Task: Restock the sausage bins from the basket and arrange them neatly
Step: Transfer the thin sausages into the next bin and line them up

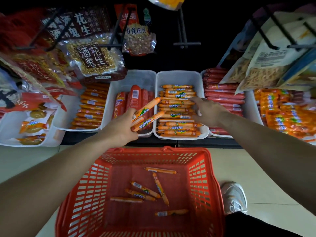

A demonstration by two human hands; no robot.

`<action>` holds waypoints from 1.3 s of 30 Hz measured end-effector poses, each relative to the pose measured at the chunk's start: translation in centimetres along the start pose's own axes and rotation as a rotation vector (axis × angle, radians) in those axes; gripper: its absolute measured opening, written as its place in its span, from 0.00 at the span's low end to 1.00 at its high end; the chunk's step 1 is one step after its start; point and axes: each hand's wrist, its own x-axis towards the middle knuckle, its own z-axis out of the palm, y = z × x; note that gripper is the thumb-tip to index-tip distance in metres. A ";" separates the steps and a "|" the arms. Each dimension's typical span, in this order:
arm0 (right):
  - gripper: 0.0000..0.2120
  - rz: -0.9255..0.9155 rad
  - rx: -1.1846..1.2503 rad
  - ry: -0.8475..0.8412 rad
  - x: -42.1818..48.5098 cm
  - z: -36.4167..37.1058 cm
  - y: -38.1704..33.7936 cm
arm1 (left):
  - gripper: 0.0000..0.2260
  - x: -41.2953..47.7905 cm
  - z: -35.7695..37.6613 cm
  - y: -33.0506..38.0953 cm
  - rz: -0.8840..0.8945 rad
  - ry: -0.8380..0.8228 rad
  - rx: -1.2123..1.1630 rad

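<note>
Head view: the left hand [119, 124] is clamped on a small bundle of slim orange plastic-wrapped sausages [147, 115], their long axes pointing toward 1 o'clock. The white plastic bin of matching orange sausages [177, 76] lies just at 3 o'clock of that bundle, its stock lying 9-to-3. The right hand [208, 112] rests fingers spread and flat on that stack, gripping nothing. Likely the bundle must turn crosswise to match; the left hand is nearer. Six more sausages lie loose in the red mesh plastic basket [201, 170] at 6 o'clock.
</note>
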 end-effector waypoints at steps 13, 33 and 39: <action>0.30 0.085 0.014 -0.030 -5.6 3.3 7.7 | 0.28 15.6 6.2 10.7 0.247 -0.023 0.400; 0.21 0.026 0.020 -0.108 -4.8 4.3 7.3 | 0.17 13.7 7.3 7.1 0.213 0.218 0.288; 0.18 0.003 0.048 -0.097 -4.6 4.1 6.9 | 0.19 15.1 7.9 9.6 0.211 0.121 0.049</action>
